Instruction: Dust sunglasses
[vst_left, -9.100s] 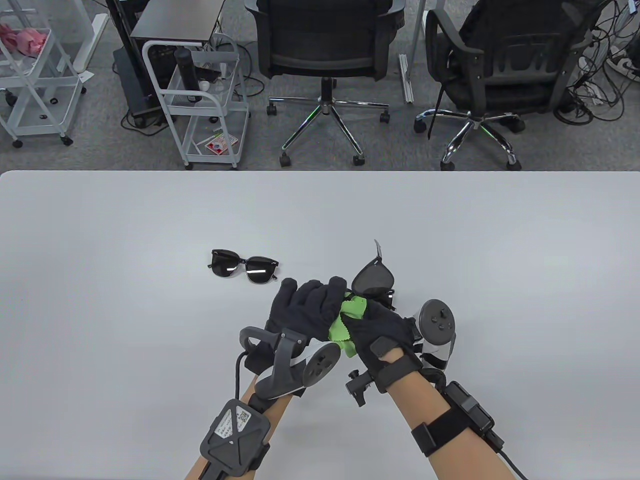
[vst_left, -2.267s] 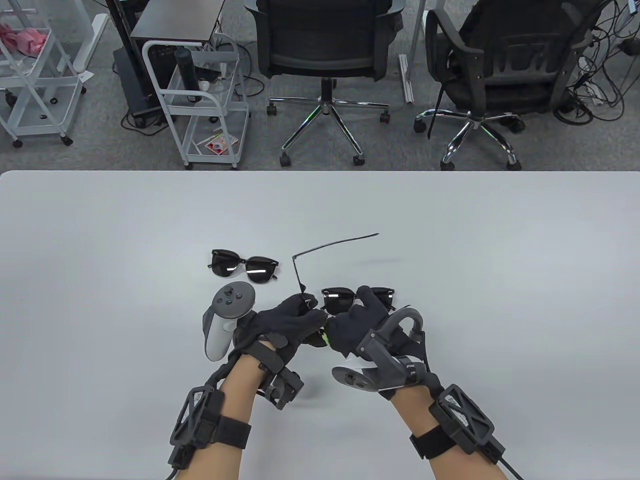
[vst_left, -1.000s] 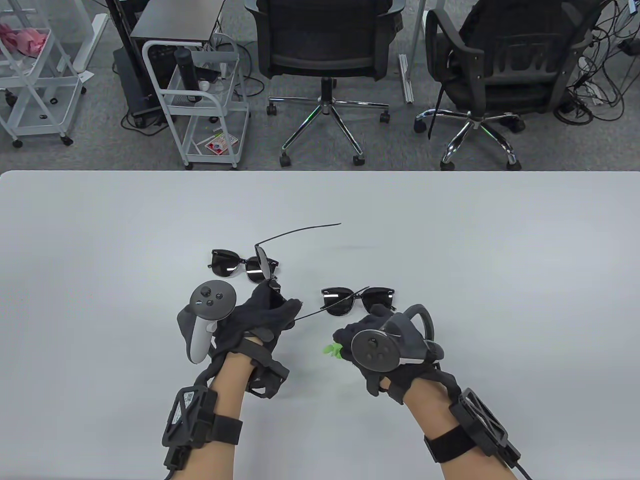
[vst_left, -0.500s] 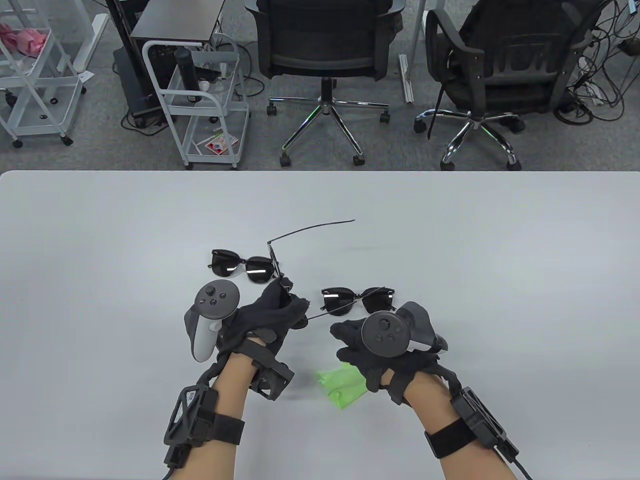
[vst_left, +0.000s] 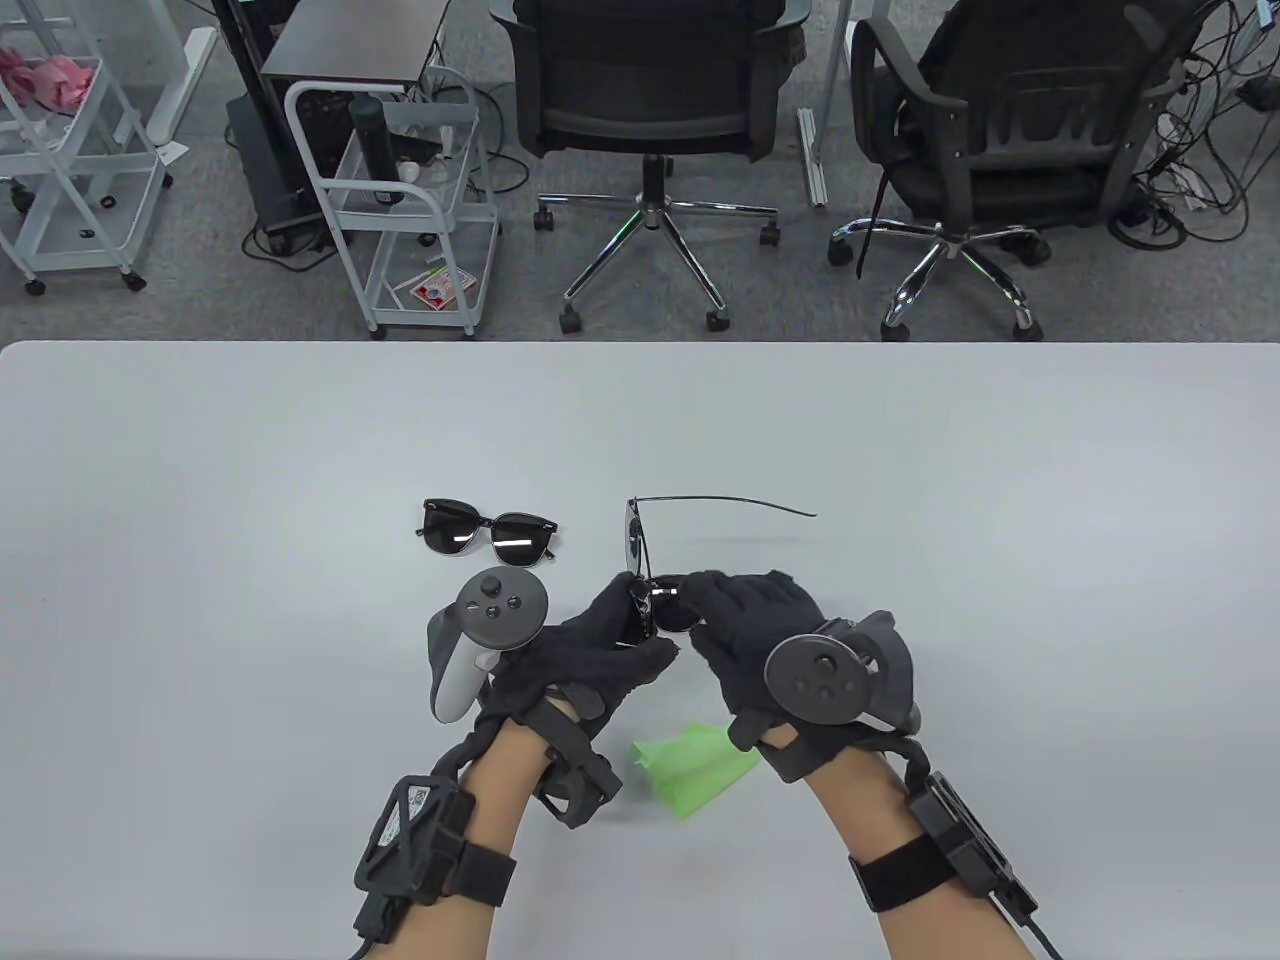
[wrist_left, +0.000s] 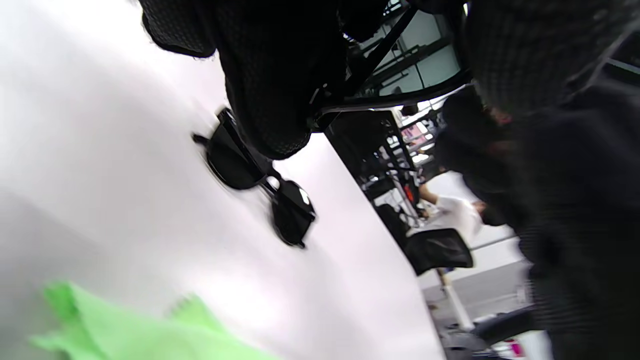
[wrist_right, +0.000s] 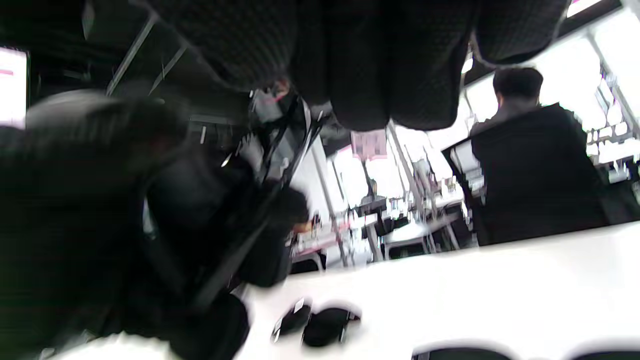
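Both hands meet at lower centre of the table view around one pair of sunglasses (vst_left: 640, 570): the left hand (vst_left: 590, 655) curls its fingers on the frame, which stands edge-on with one arm reaching right across the middle of the frame, while the right hand (vst_left: 755, 625) has come across from the right, its fingers bent toward the other end of the frame; whether they actually pinch it I cannot tell. Half a second ago the right hand was apart from the held pair and the arm pointed to the upper right; a second ago that hand still clutched the green cloth (vst_left: 695, 765), which now lies loose on the worktop (vst_left: 900, 450) just below and between the wrists. I judge the wiping of this pair finished and the hands about to fold its arms or set it down. A second pair of sunglasses (vst_left: 488, 533) rests left of centre, apart from the hands. A third pair, seen a moment ago just above the right hand, is now hidden in the table view; the left wrist view shows a folded pair (wrist_left: 260, 182) lying on the worktop beyond the green cloth (wrist_left: 125, 327), which may be it. The right wrist view, badly blurred, shows dark lenses (wrist_right: 315, 320) low in the frame and a person standing in the room behind, which the table view misses.
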